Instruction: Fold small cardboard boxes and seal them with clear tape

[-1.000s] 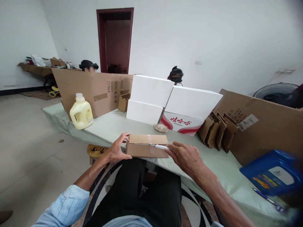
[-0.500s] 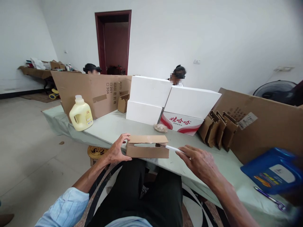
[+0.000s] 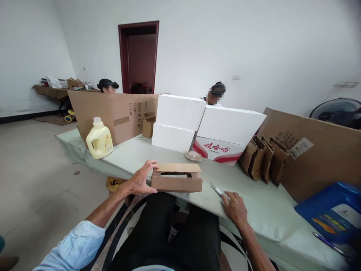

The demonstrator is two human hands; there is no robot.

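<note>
A small brown cardboard box (image 3: 177,184) lies at the table's near edge, a gap showing between its top flaps. My left hand (image 3: 141,178) grips its left end, fingers on the far corner and thumb on the near one. To the right of the box, a slim white utility knife (image 3: 217,189) rests on or just above the cloth, pointing away to the left. My right hand (image 3: 236,207) is low at the tabletop with its fingers closed at the knife's near end. The knife is apart from the box.
On the pale green tablecloth (image 3: 135,150) stand a yellow jug (image 3: 100,139), stacked white boxes (image 3: 180,113), a clear bundle (image 3: 193,156), several folded brown cartons (image 3: 263,160), a blue container (image 3: 332,212) and a pen (image 3: 328,242). Two people sit behind cardboard panels (image 3: 126,116).
My right hand has drawn the knife out of the box's gap and brought it right and down to the table. My left hand keeps its hold on the box.
</note>
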